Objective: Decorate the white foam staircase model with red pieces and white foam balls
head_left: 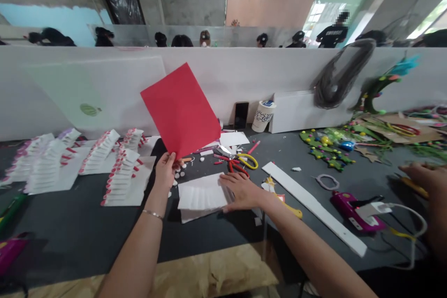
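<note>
My left hand (pixel 166 167) pinches the bottom corner of a red sheet of paper (pixel 182 114), holding it up tilted above the table. A white pleated paper (pixel 200 195) lies flat in front of me. Across its right end rests my right hand (pixel 242 189), fingers stretched out. Just beyond that hand are scissors with red handles (pixel 238 167) and a yellow-handled pair (pixel 249 160). A yellow-handled tool (pixel 291 210) lies beside my right wrist, partly hidden.
Several pleated white paper pieces with red tips (pixel 122 179) stand at left. To the right are a long white strip (pixel 314 207), a purple power strip (pixel 358 214) and another person's hand (pixel 428 179). A paper cup (pixel 263 116) and a phone (pixel 241 115) stand against the white partition (pixel 209 65).
</note>
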The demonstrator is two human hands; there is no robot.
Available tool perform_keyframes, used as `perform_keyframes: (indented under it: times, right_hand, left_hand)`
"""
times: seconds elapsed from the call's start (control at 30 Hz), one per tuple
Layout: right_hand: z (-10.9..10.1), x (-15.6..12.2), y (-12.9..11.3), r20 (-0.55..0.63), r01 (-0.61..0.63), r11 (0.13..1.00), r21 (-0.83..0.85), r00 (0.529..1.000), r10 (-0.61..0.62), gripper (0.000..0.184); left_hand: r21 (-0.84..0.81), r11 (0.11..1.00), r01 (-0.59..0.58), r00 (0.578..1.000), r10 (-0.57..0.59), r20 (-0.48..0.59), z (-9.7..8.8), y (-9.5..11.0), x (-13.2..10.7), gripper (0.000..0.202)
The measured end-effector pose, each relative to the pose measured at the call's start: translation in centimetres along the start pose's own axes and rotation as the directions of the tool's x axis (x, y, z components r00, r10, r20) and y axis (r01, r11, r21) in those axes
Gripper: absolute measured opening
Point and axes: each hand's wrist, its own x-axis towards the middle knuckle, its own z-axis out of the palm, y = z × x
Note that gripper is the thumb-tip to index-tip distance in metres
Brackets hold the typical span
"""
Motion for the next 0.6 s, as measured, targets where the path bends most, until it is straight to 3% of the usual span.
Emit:
perform_keyframes:
  times: [0.07,0.1,0.2,0.33,0.6]
  right_hand:
    - [-1.3,0.5,1.4,-0.034,-0.046,0.998,-0.031,0.998,0.045,0.067]
    - [-1.9,1.0,2.1,-0.114,-0.128,0.990,-0.065,0.986,0.120,0.056]
    - [-3.1,2.5,4.2,-0.219,-0.302,0.947,-0.108,0.936,0.274,0.041]
    - [-2.5,3.8,5.3,-0.254,-0.393,0.910,-0.133,0.901,0.352,0.037]
    - [-1.5,3.4,5.6,-0.341,-0.577,0.805,-0.138,0.791,0.508,0.029]
  left_hand:
    - [0.007,1.000,0.009,1.000,-0.009,0.008,-0.4,-0.6,0.2,0.040]
    - [0.012,1.000,0.013,1.000,-0.013,0.010,-0.6,-0.9,0.3,0.041]
    - [0.034,0.999,0.020,1.000,-0.021,0.019,-0.7,-1.5,0.2,0.043]
    - [0.069,0.998,-0.001,1.000,-0.001,0.022,-0.2,-1.7,0.1,0.040]
    - [0.121,0.992,-0.018,0.999,0.015,0.032,0.8,-1.8,0.0,0.038]
